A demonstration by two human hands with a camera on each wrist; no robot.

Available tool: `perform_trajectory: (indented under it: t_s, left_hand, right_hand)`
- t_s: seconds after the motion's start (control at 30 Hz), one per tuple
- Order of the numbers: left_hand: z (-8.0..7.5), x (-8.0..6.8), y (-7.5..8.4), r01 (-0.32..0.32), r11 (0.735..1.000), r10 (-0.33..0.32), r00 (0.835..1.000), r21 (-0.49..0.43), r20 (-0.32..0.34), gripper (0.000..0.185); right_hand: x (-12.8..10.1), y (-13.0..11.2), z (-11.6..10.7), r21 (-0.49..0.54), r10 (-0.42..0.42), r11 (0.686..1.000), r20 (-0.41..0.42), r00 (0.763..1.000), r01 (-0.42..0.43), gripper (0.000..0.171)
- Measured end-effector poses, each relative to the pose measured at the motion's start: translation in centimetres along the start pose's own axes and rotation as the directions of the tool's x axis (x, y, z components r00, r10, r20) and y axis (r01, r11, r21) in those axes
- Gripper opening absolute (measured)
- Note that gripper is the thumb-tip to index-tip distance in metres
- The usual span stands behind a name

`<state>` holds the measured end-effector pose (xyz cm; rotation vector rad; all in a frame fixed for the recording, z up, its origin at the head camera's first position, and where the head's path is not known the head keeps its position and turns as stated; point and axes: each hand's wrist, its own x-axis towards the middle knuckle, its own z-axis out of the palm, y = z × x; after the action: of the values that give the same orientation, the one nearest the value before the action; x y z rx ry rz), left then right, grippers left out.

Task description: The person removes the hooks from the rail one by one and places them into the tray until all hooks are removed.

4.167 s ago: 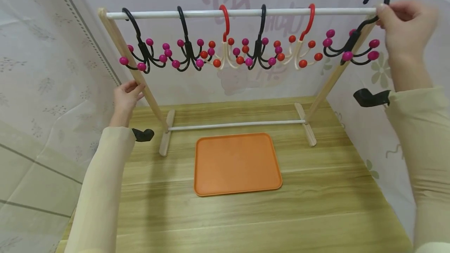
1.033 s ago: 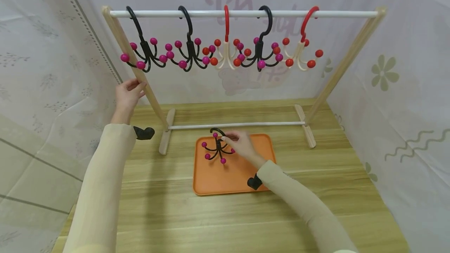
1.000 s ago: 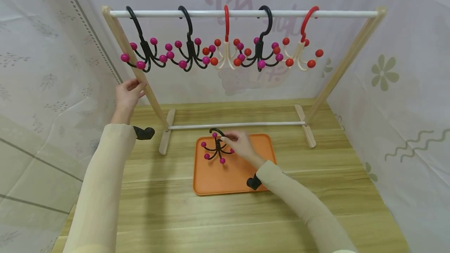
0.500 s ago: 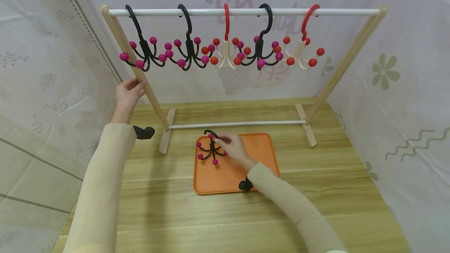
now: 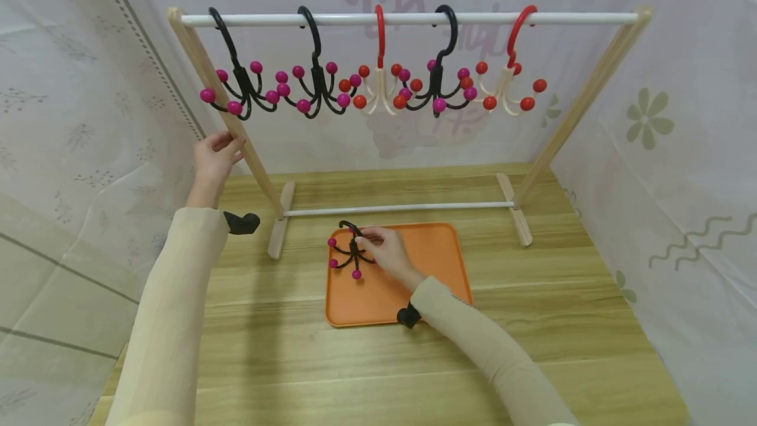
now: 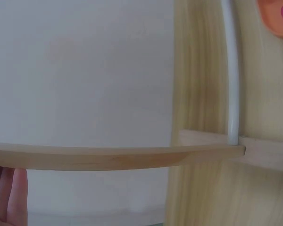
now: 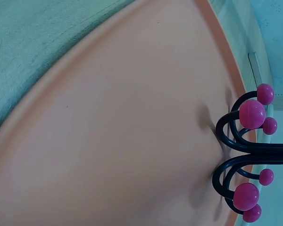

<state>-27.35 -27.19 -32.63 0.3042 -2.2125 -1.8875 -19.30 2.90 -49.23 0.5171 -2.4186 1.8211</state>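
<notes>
My right hand [image 5: 387, 252] pinches the hook of a black multi-arm hanger [image 5: 353, 250] with magenta ball tips, low over the left part of an orange tray [image 5: 414, 311]. In the right wrist view the hanger's curved arms [image 7: 269, 154] hang close over the tray, casting shadows on it; the hand itself is out of that view. My left hand [image 5: 214, 162] holds the left wooden post [image 5: 251, 156] of a rack, thumb in front. In the left wrist view its fingers [image 6: 16, 197] lie against the post's edge.
From the rack's white top bar [image 5: 408, 19] hang three black hangers [image 5: 318, 87] with magenta balls and two cream ones [image 5: 380, 87] with red hooks. A white lower bar [image 5: 402, 208] runs behind the tray. Patterned curtains [image 5: 650, 215] surround the wooden table [image 5: 355, 373].
My right hand has taken the black hanger off the bar's right end and down over the tray, then shifted it slightly left and lower. My left hand stays on the post.
</notes>
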Motion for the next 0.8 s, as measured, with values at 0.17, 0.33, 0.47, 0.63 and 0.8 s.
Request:
perform_trajectory:
  t_s: [0.17, 0.33, 0.47, 0.63, 0.8]
  left_hand:
    - [0.0, 0.0, 0.1, 0.009, 1.000, -0.009, 1.000, 0.011, 0.003, 0.046]
    - [0.1, 0.0, 0.2, 0.012, 1.000, -0.012, 1.000, 0.011, -0.004, 0.046]
    - [0.1, 0.0, 0.2, 0.012, 1.000, -0.012, 1.000, 0.012, -0.003, 0.046]
    - [0.0, -0.1, 0.1, 0.021, 1.000, -0.021, 1.000, 0.011, 0.001, 0.047]
    - [0.0, -0.2, 0.1, 0.023, 0.999, -0.023, 1.000, 0.041, 0.000, 0.048]
  right_hand:
    - [-0.4, -1.7, -0.3, 0.027, -0.016, 1.000, 0.011, 1.000, 0.016, 0.019]
    - [-0.2, -0.2, 0.0, 0.007, -0.019, 1.000, 0.010, 1.000, 0.019, 0.022]
    - [-0.3, -0.1, 0.0, -0.005, -0.004, 1.000, 0.009, 1.000, 0.004, 0.020]
    - [-0.4, 0.2, 0.1, 0.018, 0.020, 1.000, 0.028, 0.999, -0.021, 0.020]
    - [-0.5, 0.3, 0.0, 0.047, 0.031, 0.998, 0.042, 0.999, -0.033, 0.021]
